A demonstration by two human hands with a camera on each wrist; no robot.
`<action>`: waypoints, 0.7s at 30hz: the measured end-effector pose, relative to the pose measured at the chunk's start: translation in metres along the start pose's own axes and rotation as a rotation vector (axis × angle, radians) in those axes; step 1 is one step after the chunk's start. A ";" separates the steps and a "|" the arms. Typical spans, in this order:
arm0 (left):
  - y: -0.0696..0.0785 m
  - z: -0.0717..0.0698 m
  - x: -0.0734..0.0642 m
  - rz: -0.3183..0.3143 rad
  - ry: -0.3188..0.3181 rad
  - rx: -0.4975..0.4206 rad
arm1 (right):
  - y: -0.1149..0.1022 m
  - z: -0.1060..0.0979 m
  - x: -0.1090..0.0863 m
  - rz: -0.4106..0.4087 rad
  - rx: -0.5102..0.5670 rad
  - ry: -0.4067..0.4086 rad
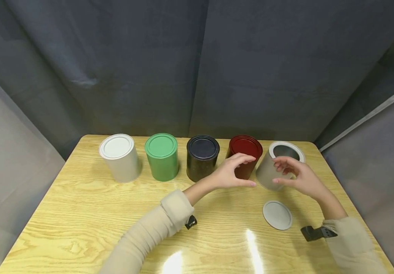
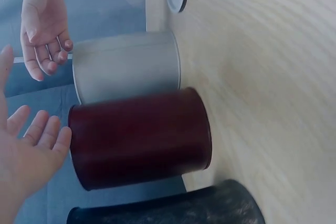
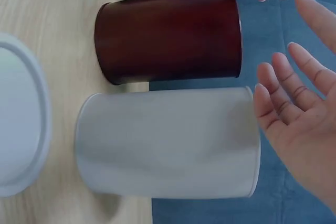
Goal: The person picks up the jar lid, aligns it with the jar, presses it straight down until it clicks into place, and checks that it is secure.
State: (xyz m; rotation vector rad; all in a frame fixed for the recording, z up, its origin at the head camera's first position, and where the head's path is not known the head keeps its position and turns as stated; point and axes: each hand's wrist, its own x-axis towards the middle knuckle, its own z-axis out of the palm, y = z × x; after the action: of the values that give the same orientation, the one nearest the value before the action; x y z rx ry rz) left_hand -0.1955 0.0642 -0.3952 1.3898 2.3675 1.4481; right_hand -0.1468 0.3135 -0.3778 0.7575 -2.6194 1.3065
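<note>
My left hand hovers by the dark red can, fingers and thumb spread apart with nothing between them. That can has its lid on; its side fills the middle of the left wrist view. My right hand is in front of the grey can at the right end, its fingers loosely bent and holding nothing. This can stands without a lid, its hollow inside showing. A round grey lid lies flat on the table in front of it. In the right wrist view the fingers are close to the can's rim.
Left of the red can stand a black can, a green can and a white can, all lidded, in a row along the back of the wooden table. Dark cloth curtains hang behind and at both sides.
</note>
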 end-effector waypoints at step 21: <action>-0.011 0.050 -0.014 -0.039 -0.021 0.030 | 0.028 0.021 -0.053 0.044 0.112 -0.034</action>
State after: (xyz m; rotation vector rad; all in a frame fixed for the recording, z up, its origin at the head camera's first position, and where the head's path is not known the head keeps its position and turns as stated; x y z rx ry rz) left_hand -0.1723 0.0870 -0.4372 1.3513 2.3991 1.3867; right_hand -0.1117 0.3320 -0.4276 0.7485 -2.6218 1.4755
